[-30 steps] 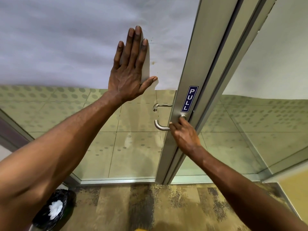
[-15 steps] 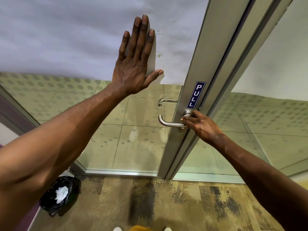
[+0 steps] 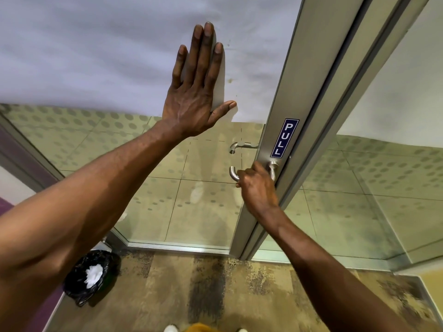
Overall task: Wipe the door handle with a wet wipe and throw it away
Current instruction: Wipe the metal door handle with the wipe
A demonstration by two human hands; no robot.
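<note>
The steel door handle (image 3: 233, 174) sticks out from the door's metal stile (image 3: 285, 92), just under a blue PULL sign (image 3: 284, 137). My right hand (image 3: 257, 191) is wrapped around the lever's middle, so only its curved end and its base show. No wipe is visible in that hand. My left hand (image 3: 194, 97) lies flat on the frosted glass of the door (image 3: 96, 56), fingers spread and holding nothing. A crumpled white wipe (image 3: 94, 275) lies in the black-lined bin (image 3: 76, 291) on the floor at lower left.
A second handle (image 3: 242, 146) shows through the glass on the door's far side. A fixed glass panel (image 3: 383, 188) stands right of the frame. Patterned carpet (image 3: 203, 291) covers the floor, and my shoes (image 3: 171, 329) show at the bottom edge.
My right hand has slid from the handle's base by the frame out along the lever and closed around it. My left hand stays pressed on the glass.
</note>
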